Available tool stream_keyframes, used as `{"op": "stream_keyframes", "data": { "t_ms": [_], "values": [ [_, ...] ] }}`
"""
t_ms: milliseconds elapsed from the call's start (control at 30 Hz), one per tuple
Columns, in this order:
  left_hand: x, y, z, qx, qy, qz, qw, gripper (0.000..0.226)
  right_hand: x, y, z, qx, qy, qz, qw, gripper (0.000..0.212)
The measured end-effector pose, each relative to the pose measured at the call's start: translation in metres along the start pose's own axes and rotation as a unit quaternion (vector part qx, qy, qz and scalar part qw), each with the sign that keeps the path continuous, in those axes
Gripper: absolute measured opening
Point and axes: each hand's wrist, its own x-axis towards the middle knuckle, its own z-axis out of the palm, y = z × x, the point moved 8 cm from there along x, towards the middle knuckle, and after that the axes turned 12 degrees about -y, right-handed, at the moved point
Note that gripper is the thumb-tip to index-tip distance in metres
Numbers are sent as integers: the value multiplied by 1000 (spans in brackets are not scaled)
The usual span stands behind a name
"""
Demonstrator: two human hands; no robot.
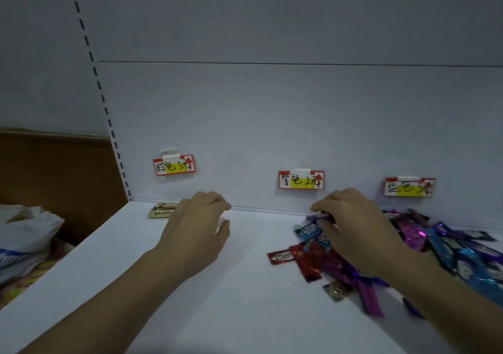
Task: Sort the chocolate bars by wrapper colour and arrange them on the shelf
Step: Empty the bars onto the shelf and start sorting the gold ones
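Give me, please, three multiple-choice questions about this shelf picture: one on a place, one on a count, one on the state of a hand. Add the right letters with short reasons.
1. Where does the gold bar lie?
A) at the back left of the shelf
B) at the front edge
C) on the floor

2. How many price tags hang on the back wall?
A) two
B) three
C) five

3. What is the right hand doing?
A) it lies flat on bare board
B) its fingers curl on a purple bar in the mixed pile
C) it pulls off a tag

Key:
1 A: the bar lies against the back wall, beside the left hand.
2 B: three tags show, side by side.
3 B: the fingertips bend down onto the purple wrapper.
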Motion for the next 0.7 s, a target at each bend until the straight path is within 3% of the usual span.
{"op": "stream_keyframes", "data": {
  "t_ms": [167, 333, 433, 533, 600, 700],
  "values": [
    [29, 86, 19, -35, -64, 60, 995, 31, -36, 59, -15, 34, 26, 48, 998, 25],
    [29, 145, 37, -71, -80, 104, 989, 23, -49, 70, -14, 87, 16, 29, 996, 23],
    [13, 158, 32, -144, -79, 137, 977, 10, -47, 65, -4, 86, -5, -4, 996, 23],
    [-1, 164, 34, -230, -130, 163, 951, 16, -44, 66, 8, 69, -25, -3, 997, 23],
    [-6, 171, 42, -216, -174, 183, 943, 27, -43, 67, 13, 75, -50, -8, 996, 23],
    [-7, 175, 47, -125, -179, 205, 954, 38, -44, 71, 10, 86, -79, -16, 993, 24]
  ]
}}
